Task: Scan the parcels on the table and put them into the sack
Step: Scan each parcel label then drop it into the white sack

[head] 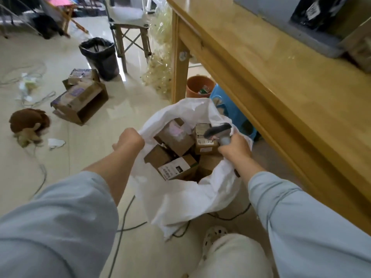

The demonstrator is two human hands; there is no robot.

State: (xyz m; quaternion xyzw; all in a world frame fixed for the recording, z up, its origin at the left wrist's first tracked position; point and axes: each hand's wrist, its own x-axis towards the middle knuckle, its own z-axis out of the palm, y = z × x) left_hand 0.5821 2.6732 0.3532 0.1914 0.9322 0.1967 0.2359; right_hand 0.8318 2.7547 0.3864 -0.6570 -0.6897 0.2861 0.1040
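White sack (180, 197), cardboard parcels (176, 169) inside: left hand (130, 140) grips its left rim, right hand (234, 149) grips a barcode scanner (217, 130) at its right rim, nearer the grey parcel (291, 27) on the surface (261, 77) beyond.

I am in a room of a home doubling as a packing spot. Cream floor tiles (130, 109) spread beyond my left grip (128, 140); far left of it lies a brown plush toy (30, 121). Ahead of it sit opened brown cardboard boxes (80, 101), a small bin lined with a black bag (100, 57) and a wooden-legged folding chair (130, 27). Right of my right grip (234, 149) runs a varnished yellow wooden tabletop (261, 77), a blue plastic stool (226, 109) beneath it. Between my grips stands a white plastic sack (180, 197) of brown cardboard parcels (176, 141), its rim held in my left grip, a grey handheld scanner (217, 129) in my right.
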